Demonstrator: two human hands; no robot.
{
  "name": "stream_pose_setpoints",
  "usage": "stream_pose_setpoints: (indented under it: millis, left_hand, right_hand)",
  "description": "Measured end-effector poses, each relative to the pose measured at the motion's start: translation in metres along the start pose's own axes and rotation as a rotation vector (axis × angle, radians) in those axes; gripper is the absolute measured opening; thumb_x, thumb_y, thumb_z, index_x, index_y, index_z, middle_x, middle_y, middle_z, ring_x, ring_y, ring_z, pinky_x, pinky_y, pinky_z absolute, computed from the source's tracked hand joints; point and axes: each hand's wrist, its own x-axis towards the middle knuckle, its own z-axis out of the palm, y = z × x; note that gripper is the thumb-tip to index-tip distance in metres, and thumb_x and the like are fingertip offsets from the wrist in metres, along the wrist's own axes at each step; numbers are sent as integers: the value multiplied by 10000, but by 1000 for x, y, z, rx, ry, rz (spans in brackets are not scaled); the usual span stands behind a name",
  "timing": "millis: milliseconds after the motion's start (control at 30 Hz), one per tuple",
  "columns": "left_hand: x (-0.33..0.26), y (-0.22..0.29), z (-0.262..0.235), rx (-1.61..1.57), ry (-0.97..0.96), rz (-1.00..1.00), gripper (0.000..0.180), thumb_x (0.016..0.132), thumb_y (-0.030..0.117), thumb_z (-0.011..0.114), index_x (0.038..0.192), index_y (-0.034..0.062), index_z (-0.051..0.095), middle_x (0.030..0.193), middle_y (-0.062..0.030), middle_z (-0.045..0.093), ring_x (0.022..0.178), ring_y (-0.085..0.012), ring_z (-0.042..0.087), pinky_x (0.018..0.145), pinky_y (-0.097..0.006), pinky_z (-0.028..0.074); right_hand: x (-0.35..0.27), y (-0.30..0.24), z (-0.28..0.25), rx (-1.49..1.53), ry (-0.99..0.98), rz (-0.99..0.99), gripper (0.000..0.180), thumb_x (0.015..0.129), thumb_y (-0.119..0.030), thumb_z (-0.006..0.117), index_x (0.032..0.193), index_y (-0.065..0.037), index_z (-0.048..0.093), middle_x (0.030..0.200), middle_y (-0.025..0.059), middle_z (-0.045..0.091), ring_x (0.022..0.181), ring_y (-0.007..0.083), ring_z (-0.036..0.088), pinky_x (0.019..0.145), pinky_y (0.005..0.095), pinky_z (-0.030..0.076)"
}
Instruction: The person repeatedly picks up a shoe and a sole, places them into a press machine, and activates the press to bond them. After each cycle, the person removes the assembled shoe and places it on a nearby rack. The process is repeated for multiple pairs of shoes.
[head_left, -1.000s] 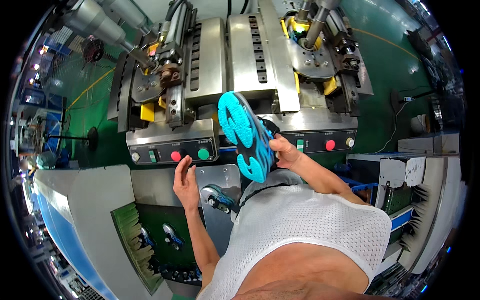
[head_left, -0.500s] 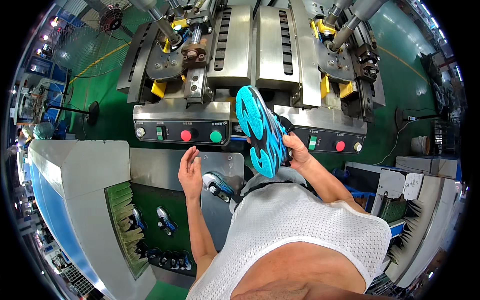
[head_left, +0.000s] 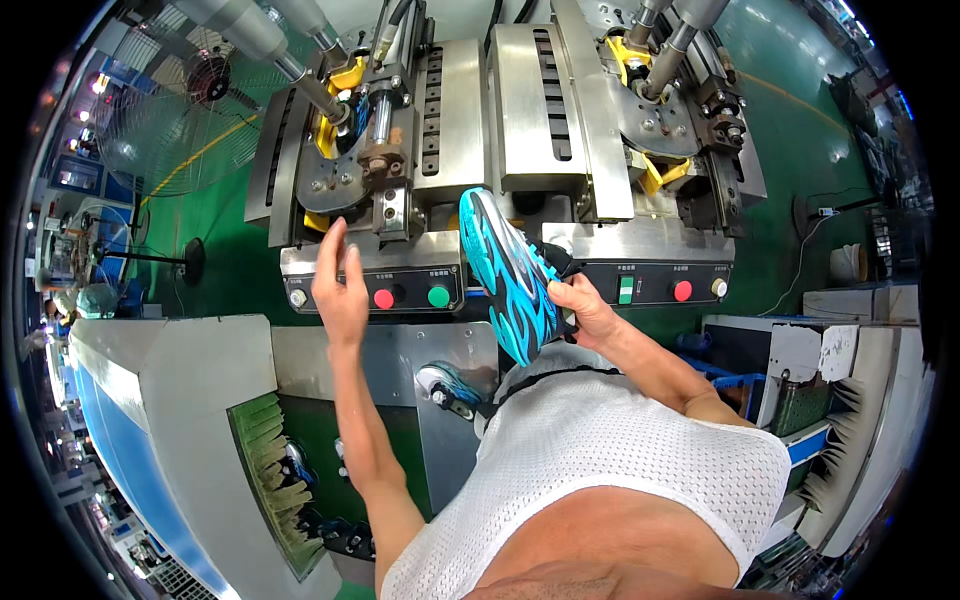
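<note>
My right hand [head_left: 585, 311] grips a turquoise, black and white sneaker [head_left: 510, 285] at its dark collar, in front of the two-station press machine [head_left: 540, 150]. The sneaker is tilted toe up, with its side and part of the turquoise sole showing. My left hand [head_left: 341, 290] is raised with its fingers stretched out and nothing in them. It covers part of the left control panel [head_left: 415, 290], and its fingertips lie in line with the front of the left press station. Another sneaker [head_left: 450, 388] rests on a metal plate [head_left: 455, 455] between my left arm and body.
More shoes [head_left: 298, 462] lie on a green conveyor [head_left: 400, 430] at lower left, beside a brush-fringed opening [head_left: 265, 450] in a white housing [head_left: 180, 370]. The right control panel [head_left: 655, 287] carries coloured buttons. A standing fan [head_left: 207, 85] is at the far left.
My left hand has moved up and to the left, toward the left press station. In my right hand the sneaker has turned, showing more of its side and less sole. The view has shifted slightly.
</note>
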Motion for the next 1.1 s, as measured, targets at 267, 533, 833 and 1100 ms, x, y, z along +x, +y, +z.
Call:
stream_pose_setpoints:
  millis: [267, 533, 833, 1100]
  left_hand:
    - [157, -111, 26, 394, -161, 54, 438, 973, 179, 543, 1338, -58, 499, 1212, -213, 623, 1053, -229, 623, 898, -326, 473]
    - [238, -189, 87, 562, -192, -56, 554, 919, 269, 619, 1314, -90, 471, 1214, -328, 564, 1099, -454, 561, 933, -447, 451]
    - [278, -277, 116, 560, -97, -40, 719, 853, 325, 703, 1329, -77, 345, 1294, -349, 489, 1170, -498, 494, 959, -508, 419]
    - [253, -139, 52, 440, -139, -254, 669, 871, 377, 663, 1277, -87, 403, 1214, -338, 564, 1143, -485, 534, 957, -508, 428]
  right_hand:
    - [0, -6, 5, -7, 22, 18, 519, 887, -235, 695, 1290, 34, 509, 1153, 103, 649, 995, 142, 629, 870, 309, 525]
    - [-2, -18, 12, -87, 110, -62, 547, 899, -148, 656, 1382, -5, 443, 1276, 80, 577, 1121, 154, 551, 962, 331, 453]
    - [5, -11, 16, -100, 274, -36, 596, 901, -144, 669, 1415, 6, 408, 1274, 90, 585, 1155, 158, 552, 989, 342, 447]
    - [51, -15, 40, -276, 307, -29, 519, 943, -160, 625, 1390, 6, 420, 1201, 80, 604, 1028, 136, 596, 913, 326, 495]
